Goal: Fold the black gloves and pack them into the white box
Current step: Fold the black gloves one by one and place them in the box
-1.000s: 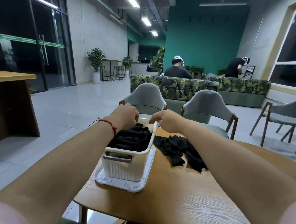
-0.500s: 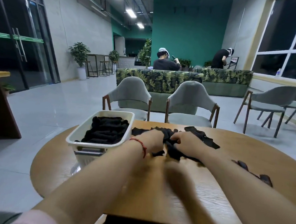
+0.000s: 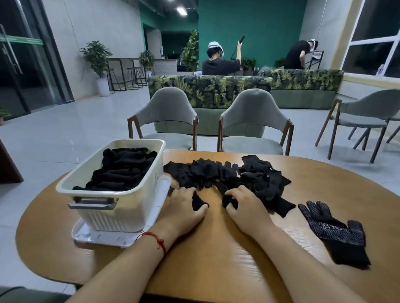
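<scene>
Head view over a round wooden bench (image 3: 211, 263). Ctr frame: L hand (image 3: 185, 207) rests on the bench, fingers curled round a black glove (image 3: 198, 202). Just beside it, R hand (image 3: 246, 208) has fingers curled round a glove end (image 3: 230, 200); can't tell if it's the same glove. Both sit at the near edge of a loose glove pile (image 3: 216, 173). Left of ctr: white box (image 3: 126, 209) on its lid (image 3: 111, 239), nearly full w/ folded gloves (image 3: 124, 168). Right side: a dotted glove (image 3: 336, 230) lies flat, apart from the pile.
</scene>
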Motion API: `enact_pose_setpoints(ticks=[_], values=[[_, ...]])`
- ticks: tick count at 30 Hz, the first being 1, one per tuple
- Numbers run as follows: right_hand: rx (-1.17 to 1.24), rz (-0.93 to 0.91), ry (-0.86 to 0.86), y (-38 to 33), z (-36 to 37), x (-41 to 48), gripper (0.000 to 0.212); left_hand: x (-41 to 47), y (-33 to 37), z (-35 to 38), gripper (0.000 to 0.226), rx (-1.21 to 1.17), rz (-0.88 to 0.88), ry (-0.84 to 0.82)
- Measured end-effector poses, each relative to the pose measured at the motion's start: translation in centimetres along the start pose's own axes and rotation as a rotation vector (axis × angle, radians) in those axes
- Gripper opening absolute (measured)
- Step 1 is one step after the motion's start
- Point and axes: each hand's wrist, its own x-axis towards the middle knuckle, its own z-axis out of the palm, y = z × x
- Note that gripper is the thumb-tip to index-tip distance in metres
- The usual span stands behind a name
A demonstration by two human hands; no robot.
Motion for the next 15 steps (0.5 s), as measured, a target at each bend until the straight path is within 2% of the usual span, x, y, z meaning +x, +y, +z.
enact_pose_setpoints(ticks=[4,8,10,11,13,15], values=[[0.296,0.133,0.117,0.4,-1.1,0.0,0.02,-0.3,0.2,-0.1,0.06,0.013,0.02,-0.006],[1.102,0.509,0.205,0.8,-2.9,0.3,0.027,-0.8,0.0,-0.3,0.027,-0.085,0.108,0.11],[1.385,0.623,0.253,1.0,-3.6,0.5,0.031,-1.1,-0.3,-0.6,0.011,-0.114,0.133,0.13],[1.481,0.642,0.245,1.1,-3.9,0.3,0.034,-1.3,-0.3,-0.7,0.012,-0.128,0.127,0.1],[1.6,0.637,0.19,1.4,-4.2,0.2,0.044,-1.5,-0.2,-0.6,0.034,-0.129,0.104,0.001],[1.612,0.611,0.147,1.2,-4.5,0.2,0.049,-1.5,-0.1,-0.5,0.055,-0.109,0.101,-0.048]])
